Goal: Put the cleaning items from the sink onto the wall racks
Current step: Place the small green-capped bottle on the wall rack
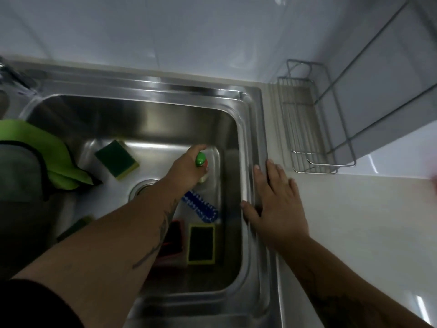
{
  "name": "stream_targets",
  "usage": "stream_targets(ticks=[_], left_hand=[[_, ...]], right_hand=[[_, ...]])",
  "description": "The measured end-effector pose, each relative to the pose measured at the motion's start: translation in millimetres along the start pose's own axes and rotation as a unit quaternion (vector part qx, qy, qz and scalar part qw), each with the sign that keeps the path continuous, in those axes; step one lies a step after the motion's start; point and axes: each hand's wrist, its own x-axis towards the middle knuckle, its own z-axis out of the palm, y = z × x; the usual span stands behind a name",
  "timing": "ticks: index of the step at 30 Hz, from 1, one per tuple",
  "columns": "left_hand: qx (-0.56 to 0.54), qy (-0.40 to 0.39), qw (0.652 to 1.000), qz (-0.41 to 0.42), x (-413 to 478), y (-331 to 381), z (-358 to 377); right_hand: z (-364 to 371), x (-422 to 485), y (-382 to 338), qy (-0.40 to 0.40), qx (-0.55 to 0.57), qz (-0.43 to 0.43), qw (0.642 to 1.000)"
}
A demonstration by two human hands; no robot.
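Observation:
My left hand (186, 168) reaches down into the steel sink (246, 143) and is closed around a bottle with a green cap (201, 159). My right hand (274, 204) lies flat and open on the sink's right rim. In the basin lie a green and yellow sponge (117, 159), a blue bristle brush (201, 205), another sponge with a yellow rim (201, 243), a red and black item (171, 242) partly under my left forearm, and a dark sponge (75, 228) at the left. Two wire wall racks (314, 129) hang at the right, both without items.
A green cloth (47, 150) and a grey cloth (19, 171) drape over the sink's left edge. The drain (142, 188) sits mid-basin. A tap (11, 72) shows at the far left. White counter (354, 221) runs right of the sink, below the racks.

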Motion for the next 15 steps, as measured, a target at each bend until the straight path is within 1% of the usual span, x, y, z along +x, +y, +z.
stream_targets(ticks=[4, 7, 9, 12, 15], left_hand=[[-0.030, 0.045, 0.999, -0.003, 9.3, -2.2, 0.3], [-0.061, 0.096, 0.993, -0.018, 5.7, -0.3, -4.5], [-0.077, 0.123, 0.989, -0.018, -2.3, 5.2, -10.2], [-0.111, 0.142, 0.984, -0.010, -21.7, 18.1, -20.6], [-0.143, 0.164, 0.976, 0.014, -50.0, 31.1, -35.1]], right_hand=[[-0.2, 0.9, 1.2, -0.011, -0.001, 0.002, 1.000], [1.2, 0.1, 0.0, -0.005, 0.002, 0.004, 1.000], [1.4, -0.2, 0.4, -0.002, 0.009, 0.000, 1.000], [1.8, -0.4, 2.6, 0.000, 0.011, -0.003, 1.000], [-1.4, -1.4, 1.6, -0.005, 0.020, -0.006, 1.000]])
